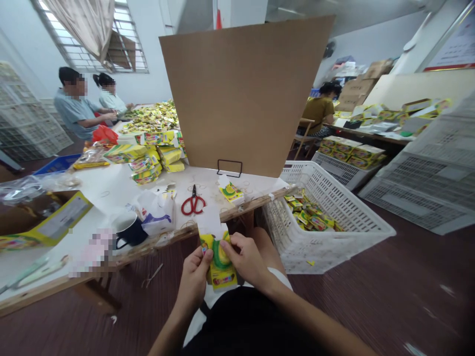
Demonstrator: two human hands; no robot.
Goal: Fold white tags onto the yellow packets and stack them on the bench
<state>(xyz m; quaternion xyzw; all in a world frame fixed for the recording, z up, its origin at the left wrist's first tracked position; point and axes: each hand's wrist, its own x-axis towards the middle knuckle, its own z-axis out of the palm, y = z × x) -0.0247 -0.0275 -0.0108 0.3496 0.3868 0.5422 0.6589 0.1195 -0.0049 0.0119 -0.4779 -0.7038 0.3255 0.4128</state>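
Observation:
A yellow and green printed packet (220,262) is held over my lap by both hands. My left hand (194,277) pinches its left edge with closed fingers. On its right side, my right hand (248,259) grips it with thumb and fingers pressed together. Just ahead is the front edge of the white table (111,190). A similar packet (232,192) lies on the table near that edge, and red-handled scissors (193,202) lie to its left.
A tall brown cardboard sheet (248,94) stands at the table's back. A white plastic crate (330,222) with several packets sits on the floor at right. A dark mug (128,230), a white bag and stacks of packets (148,153) fill the table. Other people sit at left and far right.

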